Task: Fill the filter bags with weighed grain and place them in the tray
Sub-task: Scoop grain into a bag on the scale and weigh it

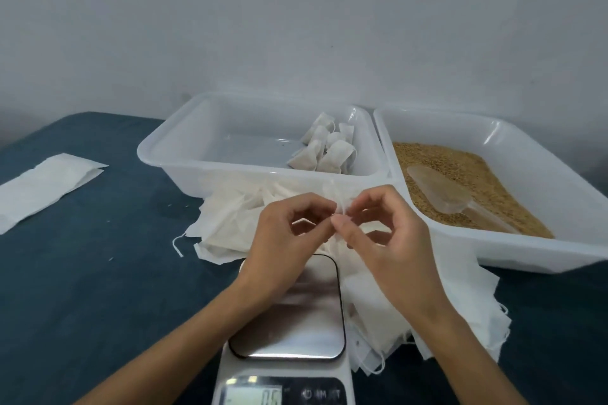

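Observation:
My left hand (289,233) and my right hand (378,227) meet above the kitchen scale (289,322), and both pinch the thin drawstring of a white filter bag (332,197) between fingertips. Most of that bag is hidden behind my fingers. Straight beyond them stands the clear tray (184,148), with several filled, tied bags (325,148) in its right end. To the right, a second tray (526,138) holds brown grain (454,168) and a clear plastic scoop (447,194) lying on it.
Loose empty filter bags (230,227) lie heaped between the scale and the trays, with more (394,312) on the scale's right. A flat white paper packet (42,187) lies at far left on the dark blue tablecloth (98,289). A grey wall rises behind.

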